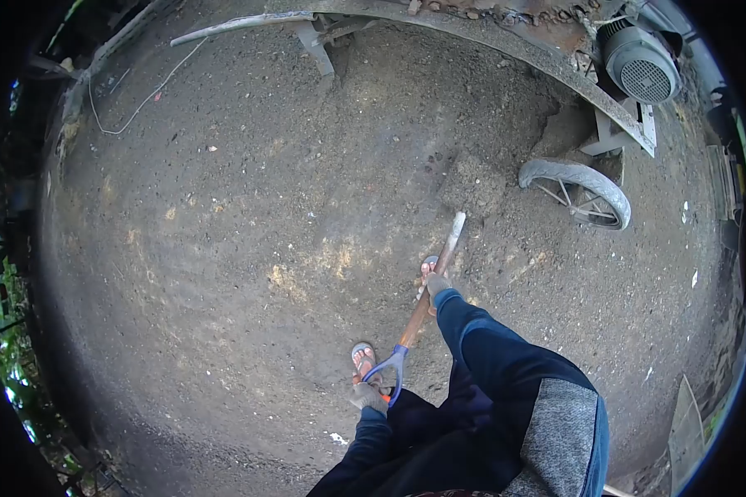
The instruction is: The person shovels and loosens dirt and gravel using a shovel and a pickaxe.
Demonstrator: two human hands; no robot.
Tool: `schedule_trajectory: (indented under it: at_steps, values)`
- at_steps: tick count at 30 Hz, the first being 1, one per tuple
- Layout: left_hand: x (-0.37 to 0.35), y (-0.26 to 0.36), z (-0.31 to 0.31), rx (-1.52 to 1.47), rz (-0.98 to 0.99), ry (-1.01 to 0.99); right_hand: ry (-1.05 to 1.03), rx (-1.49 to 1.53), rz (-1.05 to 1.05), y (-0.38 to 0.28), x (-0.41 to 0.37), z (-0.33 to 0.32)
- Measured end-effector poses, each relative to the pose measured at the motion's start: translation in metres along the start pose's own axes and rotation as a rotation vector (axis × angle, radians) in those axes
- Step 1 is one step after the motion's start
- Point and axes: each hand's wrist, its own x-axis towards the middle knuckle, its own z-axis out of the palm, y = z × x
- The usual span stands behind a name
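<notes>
A shovel (418, 321) with a wooden shaft and a blue D-shaped grip slants across the ground in front of me. My left hand (368, 397), which looks gloved in grey, is closed on the grip at the near end. Farther up, my right hand (437, 287) wraps round the shaft. The shaft's far end is whitish and points at a low heap of loose dirt (475, 184). I cannot make out the blade against that dirt. My sandalled feet stand close by, one beside each hand.
Beyond the dirt heap stands a spoked wheel (609, 199) under a metal frame (547, 60). A grey motor (642, 70) sits at the upper right. A thin wire (145, 103) and a pale pole (232, 27) lie at the upper left. Gritty ground (224, 240) spreads around me.
</notes>
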Motion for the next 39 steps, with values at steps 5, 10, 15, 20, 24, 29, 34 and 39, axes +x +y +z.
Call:
schedule_trajectory:
  at_steps: [5, 10, 15, 20, 24, 29, 34, 39]
  values:
    - [-0.05, 0.095, -0.081, 0.1, 0.029, -0.04, -0.075, 0.074, 0.026, 0.06, -0.11, 0.008]
    - [-0.062, 0.193, -0.176, 0.17, 0.169, -0.228, -0.172, 0.433, 0.03, 0.125, -0.205, 0.035]
    - [-0.064, 0.308, -0.224, 0.371, 0.503, -0.361, -0.245, 0.734, 0.064, 0.168, -0.32, 0.05]
    - [-0.102, 0.361, -0.226, 0.777, 0.833, -0.59, -0.16, 1.098, 0.167, 0.239, -0.393, 0.019]
    - [-0.133, 0.306, -0.222, 1.124, 0.912, -0.769, -0.091, 1.496, 0.191, 0.362, -0.422, -0.06]
    - [-0.125, 0.094, -0.266, 1.592, 0.698, -1.1, 0.507, 1.803, 0.019, 0.593, -0.48, -0.223]
    - [-0.166, -0.165, -0.488, 2.127, 0.128, -1.35, 1.312, 1.934, -0.41, 0.874, -0.698, -0.365]
    - [-0.331, -0.204, -0.798, 2.533, -1.321, -1.831, 1.981, 1.893, -0.609, 1.059, -0.995, -0.381]
